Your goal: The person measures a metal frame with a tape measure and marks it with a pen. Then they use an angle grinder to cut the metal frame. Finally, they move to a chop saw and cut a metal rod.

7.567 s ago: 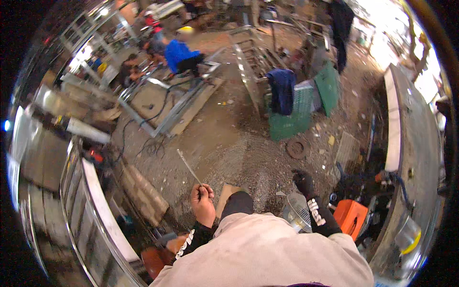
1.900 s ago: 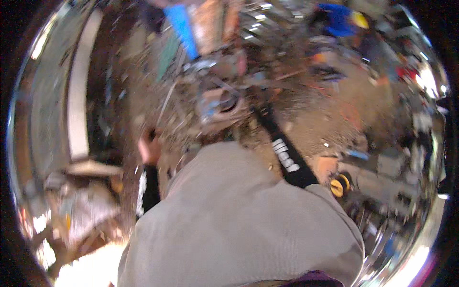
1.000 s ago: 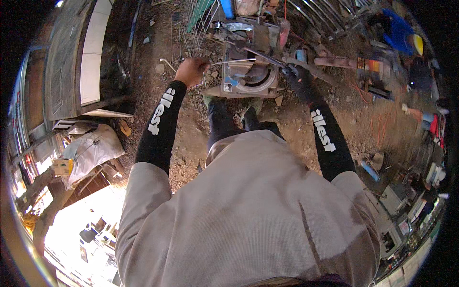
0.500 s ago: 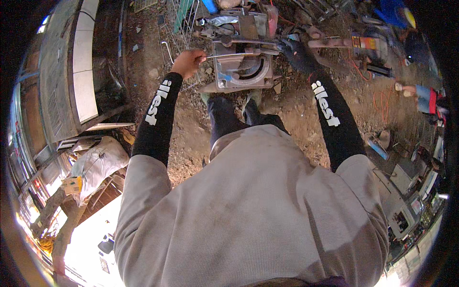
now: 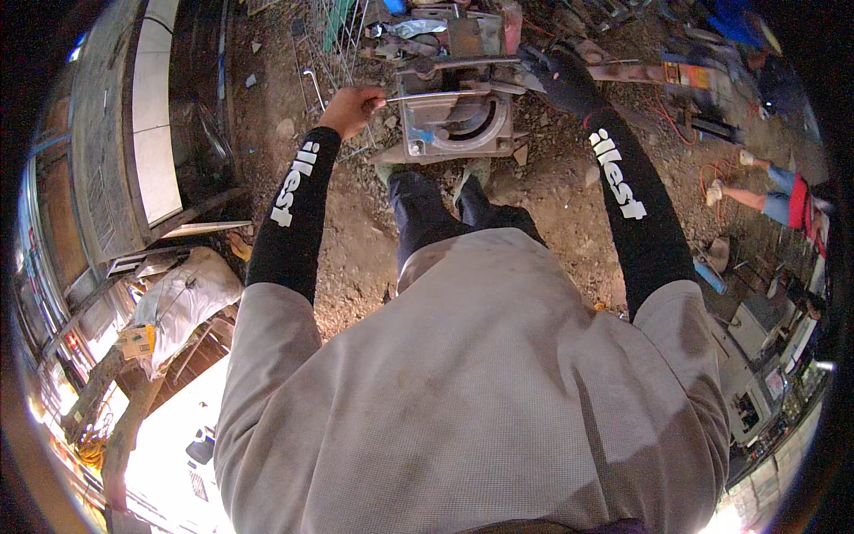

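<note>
A grey metal machine base (image 5: 458, 147) with a curved slot stands on the ground just beyond my feet. My bare left hand (image 5: 353, 110) is closed at its left side, pinching the end of a thin metal rod (image 5: 436, 95). The rod lies across the machine, below a darker bar (image 5: 463, 64). At the machine's right end is my right hand (image 5: 562, 82) in a dark glove, its fingers by the ends of the metal bars. The glove is dark and blurred, so its grip cannot be made out.
A wire rack (image 5: 347, 36) and a bent metal rod (image 5: 313, 87) are left of the machine. A wooden bench (image 5: 98, 133) stands farther left. Orange cord (image 5: 672, 120) lies on the dirt at right, near another person's legs (image 5: 752, 198). Metal parts crowd the far side.
My right hand has shifted slightly up and to the right. My left hand stays on the rod. More of the other person's legs shows at right.
</note>
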A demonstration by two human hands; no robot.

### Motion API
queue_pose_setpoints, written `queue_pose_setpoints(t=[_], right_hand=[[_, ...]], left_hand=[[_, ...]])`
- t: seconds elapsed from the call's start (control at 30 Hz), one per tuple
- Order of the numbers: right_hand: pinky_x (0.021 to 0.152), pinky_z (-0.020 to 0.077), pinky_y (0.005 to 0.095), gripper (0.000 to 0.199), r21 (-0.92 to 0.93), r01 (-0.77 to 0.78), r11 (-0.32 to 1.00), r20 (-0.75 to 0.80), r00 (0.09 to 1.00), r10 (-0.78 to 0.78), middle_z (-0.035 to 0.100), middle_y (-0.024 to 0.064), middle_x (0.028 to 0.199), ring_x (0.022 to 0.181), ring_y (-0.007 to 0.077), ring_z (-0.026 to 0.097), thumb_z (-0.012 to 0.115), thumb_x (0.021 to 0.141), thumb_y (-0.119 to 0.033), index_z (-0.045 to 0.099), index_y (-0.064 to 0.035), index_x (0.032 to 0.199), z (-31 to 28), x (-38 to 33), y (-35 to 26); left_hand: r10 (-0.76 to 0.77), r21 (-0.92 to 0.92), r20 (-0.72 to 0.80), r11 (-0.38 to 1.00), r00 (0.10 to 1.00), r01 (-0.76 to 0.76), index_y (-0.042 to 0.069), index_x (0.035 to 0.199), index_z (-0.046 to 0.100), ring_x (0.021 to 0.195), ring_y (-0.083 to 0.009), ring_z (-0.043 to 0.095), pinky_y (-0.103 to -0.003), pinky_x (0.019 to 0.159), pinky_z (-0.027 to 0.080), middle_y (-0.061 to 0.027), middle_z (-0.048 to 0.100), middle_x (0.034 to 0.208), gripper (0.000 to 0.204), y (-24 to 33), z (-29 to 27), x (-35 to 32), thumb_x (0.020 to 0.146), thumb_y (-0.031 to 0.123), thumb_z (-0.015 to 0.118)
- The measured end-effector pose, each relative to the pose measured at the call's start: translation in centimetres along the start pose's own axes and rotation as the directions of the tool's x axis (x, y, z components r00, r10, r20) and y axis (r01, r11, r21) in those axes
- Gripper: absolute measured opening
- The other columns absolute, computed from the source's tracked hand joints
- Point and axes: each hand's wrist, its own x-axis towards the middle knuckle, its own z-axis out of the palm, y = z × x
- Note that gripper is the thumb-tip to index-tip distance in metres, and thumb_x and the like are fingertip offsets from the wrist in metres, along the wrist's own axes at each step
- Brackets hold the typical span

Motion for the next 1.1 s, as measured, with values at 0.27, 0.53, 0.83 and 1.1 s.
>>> queue_pose_setpoints(t=[0.27, 0.53, 0.83, 1.1], right_hand=[[0.084, 0.0505, 0.0428, 0.031, 0.018, -0.095, 0.995, -0.079, 0.992, 0.096, 0.07, 0.0189, 0.099, 0.094, 0.0339, 0.066, 0.059, 0.1, -0.026, 0.069, -0.0046, 0.12, -0.2, 0.1, -1.3], [0.078, 0.0531, 0.0387, 0.037, 0.186, -0.459, 0.869, 0.192, 0.884, 0.426, 0.073, 0.0172, 0.096, 0.087, 0.025, 0.069, 0.066, 0.098, -0.03, 0.068, 0.002, 0.116, 3.0, -5.2, -7.2], [0.063, 0.0501, 0.0359, 0.032, 0.322, -0.465, 0.825, 0.179, 0.885, 0.429, 0.065, 0.0087, 0.073, 0.065, 0.0127, 0.059, 0.067, 0.097, -0.031, 0.07, -0.0006, 0.109, 5.3, -6.3, -10.8], [0.063, 0.0502, 0.0384, 0.03, 0.29, -0.468, 0.835, 0.265, 0.877, 0.4, 0.067, 0.0144, 0.075, 0.063, 0.024, 0.063, 0.071, 0.093, -0.031, 0.072, -0.0017, 0.098, 6.3, -5.8, -14.3]], left_hand=[[0.008, 0.042, -0.014, 0.999, 1.0, -0.008, 0.008, 0.099, 0.065, 0.074, -0.0383, 0.061, -0.044, 0.069, 0.047, -0.0179, 0.063, 0.083, 0.012, 0.3, -0.4, -0.2, 0.097, 0.019, 0.062], [-0.097, 0.06, 0.015, 0.994, 0.995, 0.096, 0.01, 0.104, 0.067, 0.087, -0.0419, 0.066, -0.048, 0.073, 0.049, -0.0203, 0.067, 0.089, 0.021, 0.2, -0.4, -0.2, 0.099, 0.028, 0.058], [-0.082, 0.071, -0.05, 0.994, 0.995, 0.086, 0.009, 0.105, 0.069, 0.089, -0.0419, 0.066, -0.049, 0.075, 0.051, -0.0192, 0.07, 0.095, 0.022, -1.7, 0.7, 0.3, 0.098, 0.028, 0.06], [-0.043, 0.103, 0.016, 0.994, 0.999, 0.041, 0.009, 0.103, 0.068, 0.085, -0.0429, 0.065, -0.049, 0.072, 0.05, -0.0192, 0.068, 0.09, 0.022, -0.8, -0.3, 1.1, 0.098, 0.028, 0.059]])
